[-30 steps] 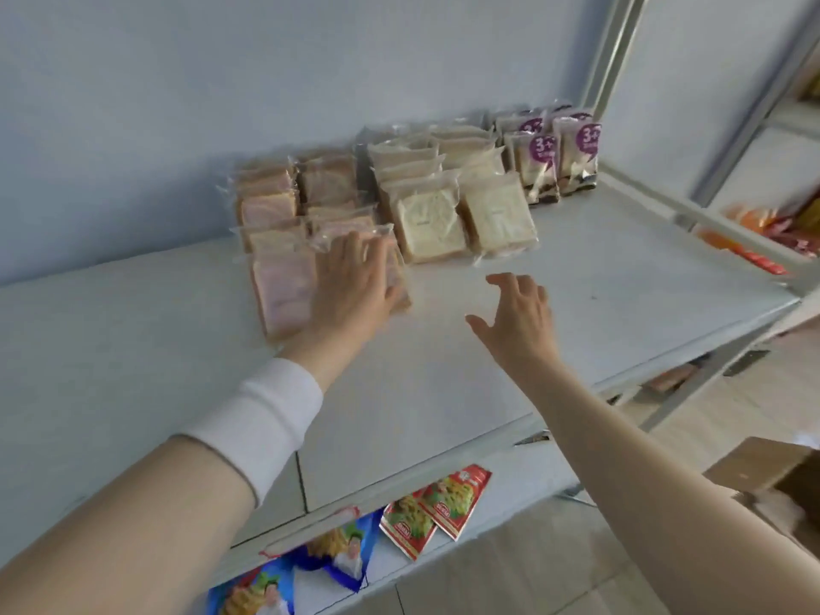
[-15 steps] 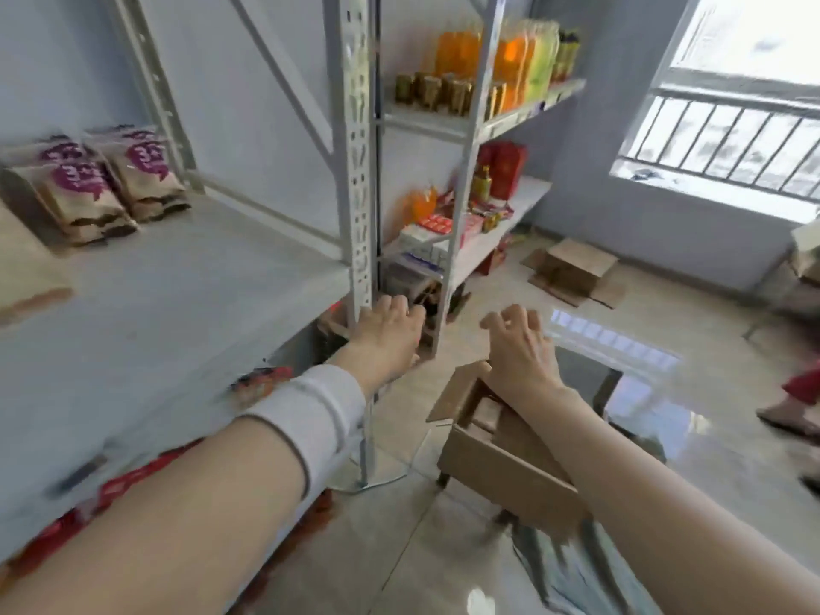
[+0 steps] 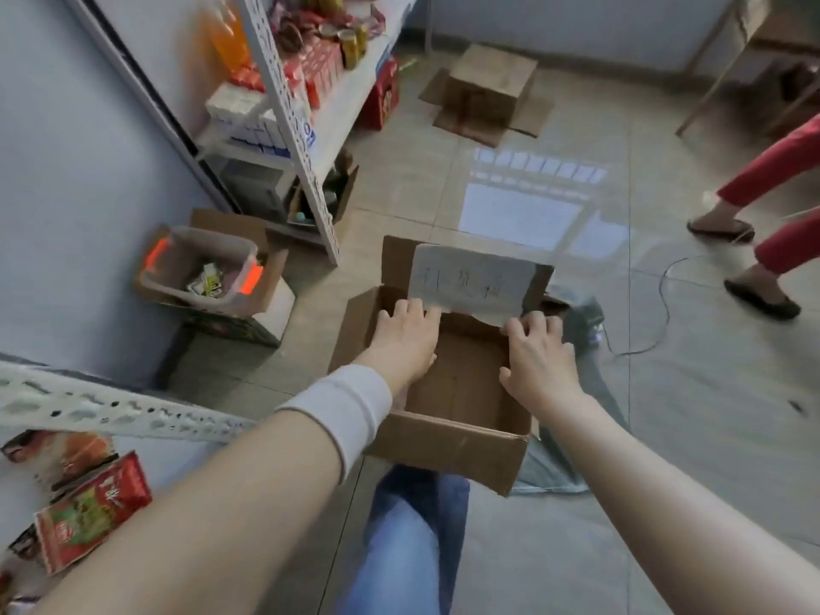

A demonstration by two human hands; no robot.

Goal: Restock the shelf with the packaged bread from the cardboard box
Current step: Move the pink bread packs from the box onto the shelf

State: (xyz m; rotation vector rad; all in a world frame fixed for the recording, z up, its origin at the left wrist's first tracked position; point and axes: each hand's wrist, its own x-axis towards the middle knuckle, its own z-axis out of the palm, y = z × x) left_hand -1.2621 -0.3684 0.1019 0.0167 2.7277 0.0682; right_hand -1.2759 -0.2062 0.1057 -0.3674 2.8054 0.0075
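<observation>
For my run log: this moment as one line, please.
left hand, right hand: in open cardboard box | contents: none visible

nothing here can be read with certainty. the white paper sheet (image 3: 470, 281) on the far flap of the cardboard box (image 3: 448, 441) carries a row of dark handwritten characters, too blurred to make out. the red packets (image 3: 91, 512) at the near left bear white marks and a small oval logo, both illegible. the white cartons (image 3: 262, 122) at the far left show blue print along one edge, also unreadable.
</observation>
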